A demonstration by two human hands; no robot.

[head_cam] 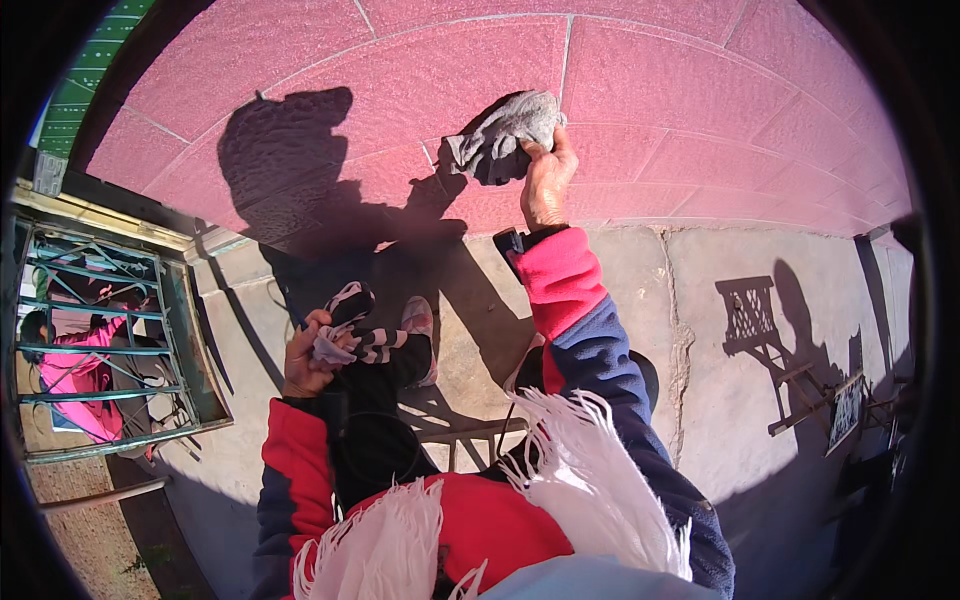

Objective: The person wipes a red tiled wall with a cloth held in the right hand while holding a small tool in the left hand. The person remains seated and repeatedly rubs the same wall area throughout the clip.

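At the top middle, my right hand (pixel 550 180) pinches the edge of a crumpled grey and black cloth (pixel 510 131). This cloth lies against a pink block-patterned surface (pixel 645 82). Lower and to the left, my left hand (pixel 313 360) grips a bunched striped cloth (pixel 352 322), dark and pale, above my lap; whether it is one piece or more I cannot tell. My shadow falls across the pink surface between the cloth and its left part. A white fringed scarf (pixel 577 480) hangs over my red and blue sleeves and front.
Left, behind a green metal window grille (pixel 105 349), a person in pink (pixel 82 375) is seen. Cracked concrete (pixel 630 300) borders the pink surface. A folding wooden frame (pixel 844 412) stands at the right and throws a shadow. A metal bar (pixel 472 433) crosses below my legs.
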